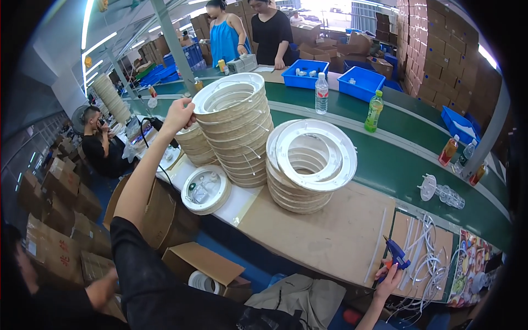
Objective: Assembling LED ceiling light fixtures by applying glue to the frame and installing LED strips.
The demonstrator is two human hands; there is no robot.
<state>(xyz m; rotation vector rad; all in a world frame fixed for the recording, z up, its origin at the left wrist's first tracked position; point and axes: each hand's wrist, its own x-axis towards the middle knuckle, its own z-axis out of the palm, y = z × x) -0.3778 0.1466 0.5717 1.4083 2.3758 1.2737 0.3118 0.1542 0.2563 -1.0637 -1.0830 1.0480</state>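
My left hand (180,114) is closed on the near-left rim of the topmost white ring (230,92) of a tall stack of ring-shaped frames (242,148). Fabric-like beige bands show along the stack's sides, with thin white strips sticking out. Beside it on the right stands a shorter stack (300,192), its top white ring (318,154) lying askew. Far to the right, my right hand (389,278) grips a blue glue gun (397,254) over the table's edge. Loose white strips (426,253) lie tangled next to it.
A single round frame (205,190) with small parts inside lies left of the stacks. Behind runs a green conveyor (379,159) with bottles (321,93) and blue bins (360,83). Cardboard boxes (203,264) stand below. Two people stand across; another person's hand (102,289) is at lower left.
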